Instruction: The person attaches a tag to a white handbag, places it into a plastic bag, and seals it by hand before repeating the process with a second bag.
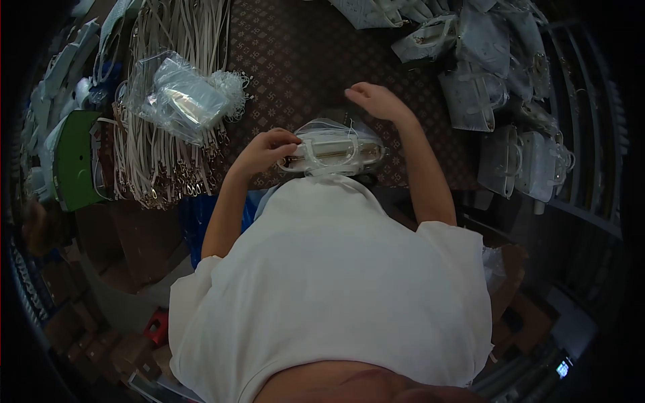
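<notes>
A small white handbag (339,149), seen from above with its handles up and clear plastic film (326,127) about it, stands at the table edge right in front of me. My left hand (267,153) is at the bag's left end, fingers and thumb closed on its edge. My right hand (378,102) is raised apart from the bag, beyond its right side. Its fingers stretch to the left, and I see nothing held in them. A thin dark upright line shows at the bag's far side; I cannot make out what it is.
On the left lie many pale straps (168,161) with gold clasps, topped by a pile of clear plastic bags (185,94). A green bin-like object (77,161) stands farther left. Wrapped white handbags (470,101) crowd the right side of the patterned tabletop (289,67). Cardboard boxes (134,352) sit below.
</notes>
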### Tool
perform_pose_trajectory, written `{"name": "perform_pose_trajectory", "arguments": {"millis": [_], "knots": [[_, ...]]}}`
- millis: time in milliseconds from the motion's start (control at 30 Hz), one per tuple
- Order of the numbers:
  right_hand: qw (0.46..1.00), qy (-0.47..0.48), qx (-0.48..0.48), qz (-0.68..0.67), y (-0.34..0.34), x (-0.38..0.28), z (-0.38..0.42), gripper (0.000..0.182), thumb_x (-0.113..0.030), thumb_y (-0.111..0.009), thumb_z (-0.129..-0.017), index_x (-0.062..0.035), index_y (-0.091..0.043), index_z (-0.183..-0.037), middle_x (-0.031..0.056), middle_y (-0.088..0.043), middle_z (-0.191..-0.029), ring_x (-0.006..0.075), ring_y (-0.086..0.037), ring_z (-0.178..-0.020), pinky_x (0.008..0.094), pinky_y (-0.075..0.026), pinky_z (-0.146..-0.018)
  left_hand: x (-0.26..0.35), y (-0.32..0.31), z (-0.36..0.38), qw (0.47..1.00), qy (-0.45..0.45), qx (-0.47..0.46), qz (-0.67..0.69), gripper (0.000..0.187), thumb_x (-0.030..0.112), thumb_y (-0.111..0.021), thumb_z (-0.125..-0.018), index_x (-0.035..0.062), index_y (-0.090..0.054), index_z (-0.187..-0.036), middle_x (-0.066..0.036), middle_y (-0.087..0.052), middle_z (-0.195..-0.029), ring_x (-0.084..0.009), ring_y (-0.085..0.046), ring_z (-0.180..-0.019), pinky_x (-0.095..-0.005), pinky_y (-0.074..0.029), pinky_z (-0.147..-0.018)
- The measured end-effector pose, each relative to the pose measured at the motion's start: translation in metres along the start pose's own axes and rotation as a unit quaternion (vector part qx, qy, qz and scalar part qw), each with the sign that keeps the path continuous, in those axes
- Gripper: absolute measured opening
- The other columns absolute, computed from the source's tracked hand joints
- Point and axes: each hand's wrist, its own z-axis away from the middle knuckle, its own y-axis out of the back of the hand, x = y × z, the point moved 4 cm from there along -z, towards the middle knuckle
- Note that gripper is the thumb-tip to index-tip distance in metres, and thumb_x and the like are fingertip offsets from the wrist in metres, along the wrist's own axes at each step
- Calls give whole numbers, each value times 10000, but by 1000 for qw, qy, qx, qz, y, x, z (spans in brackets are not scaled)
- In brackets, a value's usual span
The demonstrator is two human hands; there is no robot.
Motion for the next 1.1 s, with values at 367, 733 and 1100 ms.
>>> {"name": "perform_pose_trajectory", "arguments": {"millis": [367,733,1100], "knots": [[976,186,113,2,-20,-43,24,220,-67,-634,-706,-41,-629,-925,99,-623,-822,211,-586,-753,285,-476,-640,-32,10,-60,983,73,68,-151,265,154,-664,-731,20,-633,-957,-54,-608,-808,-106,-545,-717,-240,-460,-678],[976,206,69,30,-14,-30,49,188,-181,-570,-772,-60,-644,-895,79,-583,-800,249,-552,-788,329,-457,-675,-27,18,-41,978,-61,191,-60,117,75,-655,-711,10,-641,-808,-64,-582,-745,-114,-539,-667,-245,-437,-606],[994,-63,31,-84,-7,31,109,250,-136,-567,-774,7,-609,-975,148,-636,-849,214,-612,-724,295,-473,-683,-51,10,14,979,104,158,-78,161,92,-530,-816,-27,-612,-887,-58,-597,-647,-99,-529,-560,-245,-440,-532]]}}
